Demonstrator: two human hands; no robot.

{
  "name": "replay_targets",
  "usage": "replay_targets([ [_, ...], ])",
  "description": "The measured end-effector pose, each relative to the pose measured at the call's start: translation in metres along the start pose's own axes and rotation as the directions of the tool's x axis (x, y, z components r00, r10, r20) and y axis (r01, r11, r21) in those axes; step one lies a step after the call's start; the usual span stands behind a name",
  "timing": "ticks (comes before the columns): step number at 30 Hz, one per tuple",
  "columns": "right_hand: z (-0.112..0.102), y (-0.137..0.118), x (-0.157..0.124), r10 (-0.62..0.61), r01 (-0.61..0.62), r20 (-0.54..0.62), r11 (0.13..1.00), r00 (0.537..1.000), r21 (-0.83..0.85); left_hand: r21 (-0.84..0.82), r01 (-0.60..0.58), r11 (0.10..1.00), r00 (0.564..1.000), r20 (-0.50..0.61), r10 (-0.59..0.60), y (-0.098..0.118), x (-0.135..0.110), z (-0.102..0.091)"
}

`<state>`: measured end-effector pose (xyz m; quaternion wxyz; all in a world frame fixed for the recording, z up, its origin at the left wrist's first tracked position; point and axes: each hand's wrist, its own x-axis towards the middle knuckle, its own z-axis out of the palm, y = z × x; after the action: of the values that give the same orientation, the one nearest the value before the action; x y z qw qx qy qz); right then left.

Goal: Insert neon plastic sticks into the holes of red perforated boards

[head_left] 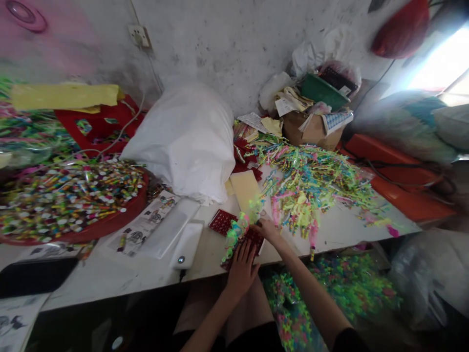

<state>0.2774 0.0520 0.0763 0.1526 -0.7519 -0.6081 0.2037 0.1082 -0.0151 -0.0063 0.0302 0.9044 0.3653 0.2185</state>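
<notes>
My left hand (242, 266) lies flat with its fingers stretched out on a dark red patterned sheet (221, 222) at the table's front edge. A row of translucent green, pink and blue plastic pieces (240, 229) rests across that sheet, just beyond my left fingertips. At the right end of the row, my right hand (269, 231) has its fingers bent together near the pieces. What they pinch is hidden and blurred. A yellow card (245, 193) lies just beyond both hands.
Many colourful stick-like plastic items (304, 171) are heaped on the right. A red tub (141, 195) of small striped pieces stands left. Behind sits a large white sack (186, 137). A white power bank (188, 244) and a clear plastic box (172, 227) lie left of my hands.
</notes>
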Motion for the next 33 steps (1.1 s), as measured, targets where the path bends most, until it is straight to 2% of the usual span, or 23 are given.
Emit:
replay_targets([
  [3, -0.002, 0.007, -0.012, -0.025, 0.029, -0.049, 0.996, 0.998, 0.082, -0.010, 0.004, 1.000, 1.000, -0.003, -0.004, 0.000, 0.000, -0.001],
  [5, -0.003, 0.017, -0.023, 0.053, -0.039, -0.170, 0.996, 0.984, 0.083, -0.018, 0.008, 1.000, 1.000, -0.002, -0.008, 0.000, 0.000, -0.001],
  [6, -0.004, 0.022, -0.029, 0.138, -0.127, -0.233, 0.990, 0.963, 0.063, -0.019, 0.008, 1.000, 1.000, 0.000, -0.008, 0.000, 0.000, -0.002],
  [8, -0.005, 0.033, -0.039, 0.340, -0.351, -0.318, 0.936, 0.885, 0.025, -0.016, 0.008, 1.000, 1.000, 0.003, -0.008, 0.000, 0.000, -0.002],
  [10, -0.005, 0.043, -0.044, 0.484, -0.508, -0.331, 0.861, 0.810, 0.018, -0.012, 0.013, 1.000, 1.000, 0.001, -0.013, 0.000, 0.000, -0.001],
  [12, -0.004, 0.053, -0.043, 0.544, -0.554, -0.321, 0.830, 0.775, 0.070, -0.018, 0.014, 1.000, 1.000, -0.008, -0.014, 0.001, 0.001, -0.001],
  [15, -0.003, 0.065, -0.040, 0.574, -0.509, -0.312, 0.817, 0.757, 0.270, -0.034, 0.016, 0.999, 1.000, -0.023, -0.017, 0.001, 0.001, -0.001],
  [17, -0.004, 0.070, -0.041, 0.573, -0.416, -0.244, 0.773, 0.783, 0.480, -0.036, 0.020, 0.999, 1.000, -0.024, -0.021, 0.002, 0.001, -0.002],
  [20, -0.007, 0.066, -0.048, 0.447, -0.238, -0.057, 0.574, 0.893, 0.784, -0.042, 0.021, 0.999, 1.000, -0.014, -0.021, 0.002, 0.001, -0.004],
  [22, -0.009, 0.058, -0.055, 0.324, -0.188, 0.040, 0.440, 0.945, 0.878, -0.047, 0.020, 0.999, 1.000, -0.004, -0.020, 0.002, 0.002, -0.005],
  [23, -0.010, 0.052, -0.058, 0.273, -0.189, 0.078, 0.406, 0.959, 0.894, -0.048, 0.020, 0.999, 1.000, 0.000, -0.020, 0.002, 0.002, -0.006],
  [27, -0.008, 0.029, -0.060, 0.147, -0.196, 0.146, 0.423, 0.978, 0.885, -0.047, 0.026, 0.999, 1.000, 0.013, -0.026, 0.002, 0.002, -0.007],
  [33, 0.006, 0.018, -0.037, 0.209, -0.089, -0.007, 0.448, 0.978, 0.890, -0.055, 0.024, 0.998, 1.000, 0.020, -0.023, 0.003, 0.003, -0.008],
])
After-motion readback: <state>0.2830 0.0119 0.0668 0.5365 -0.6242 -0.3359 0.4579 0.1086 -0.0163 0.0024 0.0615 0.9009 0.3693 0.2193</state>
